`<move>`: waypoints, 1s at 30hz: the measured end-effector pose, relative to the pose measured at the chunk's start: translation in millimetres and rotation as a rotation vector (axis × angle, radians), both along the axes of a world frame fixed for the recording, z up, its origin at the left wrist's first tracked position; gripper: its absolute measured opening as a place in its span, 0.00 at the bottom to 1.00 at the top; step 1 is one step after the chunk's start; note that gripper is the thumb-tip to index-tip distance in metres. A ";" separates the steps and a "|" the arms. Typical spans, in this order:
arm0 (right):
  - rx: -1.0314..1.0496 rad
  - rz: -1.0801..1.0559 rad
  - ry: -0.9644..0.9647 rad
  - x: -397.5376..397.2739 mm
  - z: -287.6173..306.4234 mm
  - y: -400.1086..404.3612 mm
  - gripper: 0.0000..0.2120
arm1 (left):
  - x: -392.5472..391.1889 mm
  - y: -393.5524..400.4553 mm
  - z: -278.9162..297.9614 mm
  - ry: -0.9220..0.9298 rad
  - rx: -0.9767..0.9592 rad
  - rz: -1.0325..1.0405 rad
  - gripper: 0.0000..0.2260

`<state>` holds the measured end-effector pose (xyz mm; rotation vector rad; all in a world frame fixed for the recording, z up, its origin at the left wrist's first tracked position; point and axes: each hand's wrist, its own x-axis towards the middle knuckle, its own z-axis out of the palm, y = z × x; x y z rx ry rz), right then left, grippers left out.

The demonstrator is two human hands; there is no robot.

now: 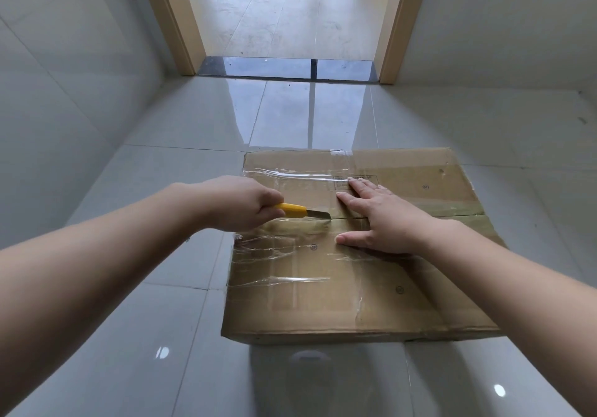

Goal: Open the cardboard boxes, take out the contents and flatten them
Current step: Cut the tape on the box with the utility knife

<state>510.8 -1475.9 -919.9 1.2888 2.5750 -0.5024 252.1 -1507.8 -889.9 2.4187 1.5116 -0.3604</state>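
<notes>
A flat brown cardboard box [323,300] lies on the glossy grey floor, its top flaps closed and sealed with clear and brownish tape. My left hand [239,203] grips a yellow utility knife [295,210] near the box's left edge; the blade tip sits in the taped centre seam [349,219]. My right hand [378,219] lies flat on the box top, fingers spread and straight, straddling the seam just right of the blade.
Grey tiled floor [145,319] surrounds the box. Grey walls [64,93] rise to the left and right. A doorway with a beige wooden frame [181,29] and a dark threshold [287,67] opens straight ahead into another room.
</notes>
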 end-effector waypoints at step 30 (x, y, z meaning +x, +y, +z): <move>0.004 -0.011 -0.055 -5.4 7.6 -0.6 0.44 | -48.7 -23.0 19.6 0.233 -0.016 0.148 0.11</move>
